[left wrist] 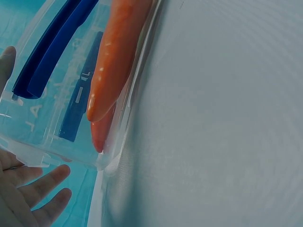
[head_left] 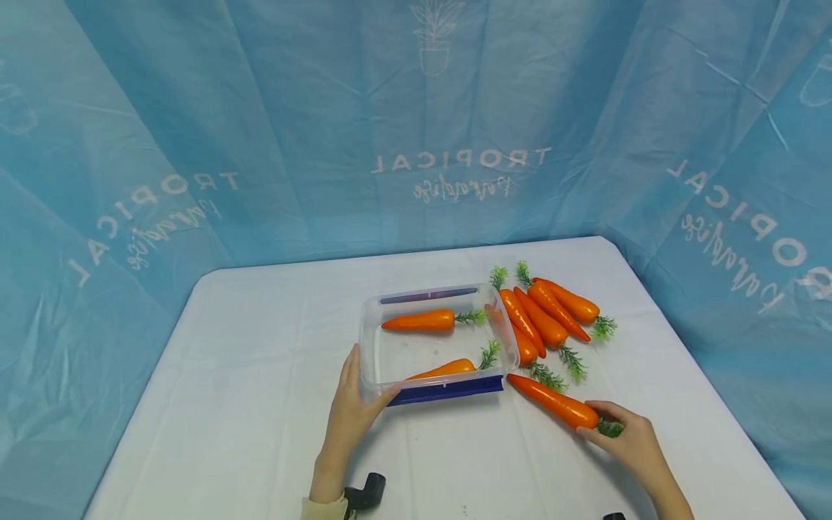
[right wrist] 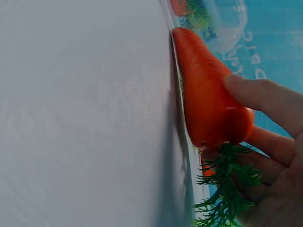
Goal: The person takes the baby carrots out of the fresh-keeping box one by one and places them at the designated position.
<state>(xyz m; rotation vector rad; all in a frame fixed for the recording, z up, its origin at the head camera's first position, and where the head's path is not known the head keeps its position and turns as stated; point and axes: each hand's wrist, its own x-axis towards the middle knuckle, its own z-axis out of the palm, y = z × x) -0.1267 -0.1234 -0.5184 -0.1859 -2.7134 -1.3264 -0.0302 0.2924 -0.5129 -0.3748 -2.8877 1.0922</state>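
Carrot point(head_left: 551, 402), glossy orange, tapered, tip ~10 o'clock: R hand point(head_left: 627, 435) pinches it, L hand point(head_left: 352, 410) grips clear plastic box point(head_left: 396, 352), brace it pls

Glossy plastic-looking carrots point(head_left: 555, 402), smooth clear-plastic box point(head_left: 416, 350), matt tabletop point(head_left: 227, 375), creased, faintly shiny curtain point(head_left: 312, 144)

In the head view, the clear box's point(head_left: 365, 347) rim hides the lower side of the carrot point(head_left: 448, 367) at its six o'clock; the sleeve point(head_left: 325, 508) is cropped near seven. In the wrist views, edges cut the left hand point(left wrist: 23, 194) at eight, the right hand point(right wrist: 284, 184) at four, the held carrot's point(right wrist: 208, 94) leaves point(right wrist: 227, 184) at five.
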